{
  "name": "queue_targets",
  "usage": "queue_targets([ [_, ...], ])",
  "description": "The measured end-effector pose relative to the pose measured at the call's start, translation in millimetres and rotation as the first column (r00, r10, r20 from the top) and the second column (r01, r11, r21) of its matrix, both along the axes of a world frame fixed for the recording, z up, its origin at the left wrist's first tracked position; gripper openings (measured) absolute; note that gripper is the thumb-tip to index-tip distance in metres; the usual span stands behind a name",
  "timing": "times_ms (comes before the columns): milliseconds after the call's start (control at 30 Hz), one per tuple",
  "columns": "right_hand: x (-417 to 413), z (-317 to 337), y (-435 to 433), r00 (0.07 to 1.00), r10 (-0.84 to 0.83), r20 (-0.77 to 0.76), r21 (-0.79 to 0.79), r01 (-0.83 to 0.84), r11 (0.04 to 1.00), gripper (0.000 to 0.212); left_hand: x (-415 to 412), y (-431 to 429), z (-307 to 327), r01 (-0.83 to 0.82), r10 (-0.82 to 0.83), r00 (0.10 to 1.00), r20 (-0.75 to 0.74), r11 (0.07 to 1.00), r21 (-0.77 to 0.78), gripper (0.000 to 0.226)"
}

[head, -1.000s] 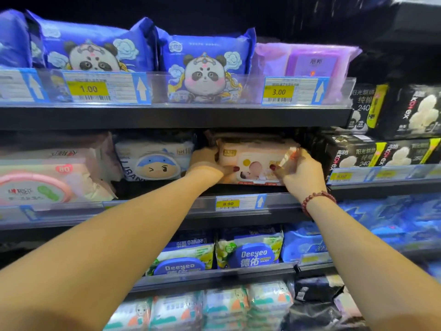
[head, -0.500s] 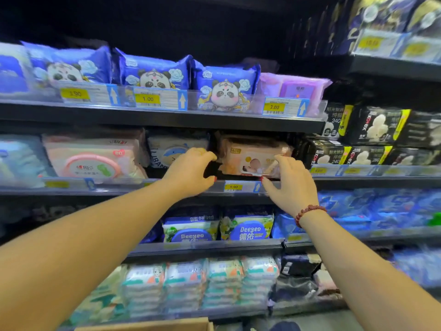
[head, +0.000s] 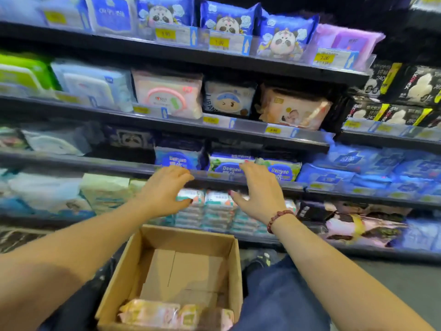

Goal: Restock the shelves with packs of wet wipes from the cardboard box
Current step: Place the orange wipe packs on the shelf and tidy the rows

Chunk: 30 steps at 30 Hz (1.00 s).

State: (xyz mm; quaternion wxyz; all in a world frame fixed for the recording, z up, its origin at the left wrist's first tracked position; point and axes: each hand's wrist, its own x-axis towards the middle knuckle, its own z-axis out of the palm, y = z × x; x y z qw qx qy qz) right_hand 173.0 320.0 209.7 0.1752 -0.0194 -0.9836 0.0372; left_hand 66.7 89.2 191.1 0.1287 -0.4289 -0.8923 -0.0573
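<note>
Head view: both arms reach forward in front of the store shelves.
Left hand [head: 164, 189]: empty, fingers loosely spread and a little bent, gripping nothing.
Right hand [head: 257, 192]: empty, fingers spread apart, palm down; a red bead bracelet [head: 278, 219] sits on its wrist.
Cardboard box [head: 186, 238]: open-topped, below and between the two hands, nearer the body.
Packs of wet wipes [head: 162, 312]: peach-coloured, lying in the box's near end, well below both hands.
Shelved peach pack [head: 294, 111]: above the right hand and to its right, two shelves up.
Deeyeo packs [head: 278, 169]: just beyond the right fingertips.
</note>
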Motion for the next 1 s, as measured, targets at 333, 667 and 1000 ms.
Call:
queue_targets([
  [333,13,-109,-107,0.95,0.217,0.225,-0.13,-0.191,0.973,0.07,57,-114,-112,-0.24,0.269,0.936,0.229,0.96,-0.146,0.058],
  [667,-6,-223,-164,0.763,0.322,0.56,-0.235,-0.226,0.945,0.07,69,-175,-201,-0.437,0.473,0.727,0.497,0.878,-0.196,0.063],
  [1000,-21,-322,-183,0.585,0.281,0.761,-0.288,-0.084,0.954,0.07,51,-180,-261,-0.491,0.511,0.601,0.614,0.843,-0.22,0.065],
])
